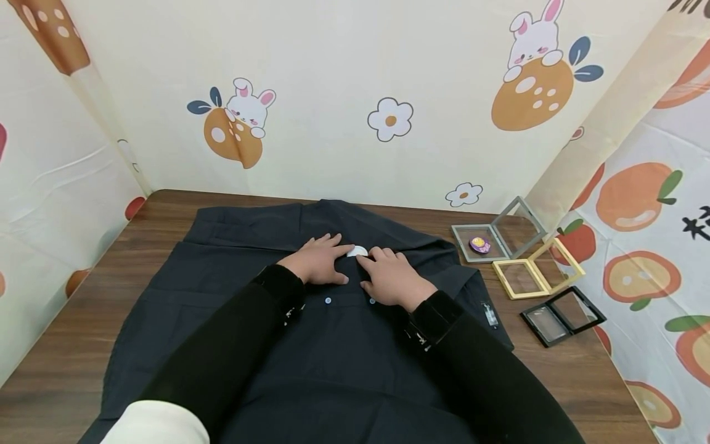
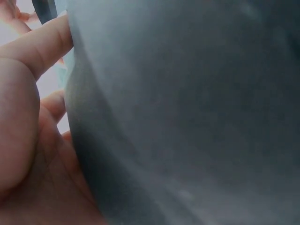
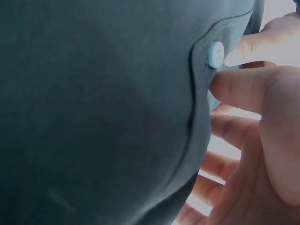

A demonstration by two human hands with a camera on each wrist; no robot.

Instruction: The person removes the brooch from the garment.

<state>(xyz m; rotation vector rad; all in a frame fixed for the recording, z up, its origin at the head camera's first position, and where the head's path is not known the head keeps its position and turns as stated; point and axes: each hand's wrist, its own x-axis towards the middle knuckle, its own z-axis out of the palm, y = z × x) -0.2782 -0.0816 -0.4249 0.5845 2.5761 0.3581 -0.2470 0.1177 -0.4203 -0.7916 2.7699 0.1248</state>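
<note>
A dark navy garment (image 1: 233, 320) lies spread over the table, with small pale buttons, one (image 1: 328, 300) below my left hand. My left hand (image 1: 318, 259) rests palm down on the cloth, thumb and fingers spread. Its index fingertip touches a small white rounded piece (image 1: 357, 251). From the other side my right hand (image 1: 396, 277) lies on the cloth, fingertips right at that piece's edge. In the right wrist view, the right thumb (image 3: 241, 89) presses the cloth just below a light blue button (image 3: 216, 55). In the left wrist view dark cloth fills most of the picture.
At the right stand three open framed cases: grey (image 1: 481, 259), yellow (image 1: 521, 295) and black (image 1: 546, 342). A purple and yellow oval item (image 1: 479, 245) lies in the grey one. The wooden tabletop (image 1: 61, 364) meets printed sheets (image 1: 333, 166) at the back and sides.
</note>
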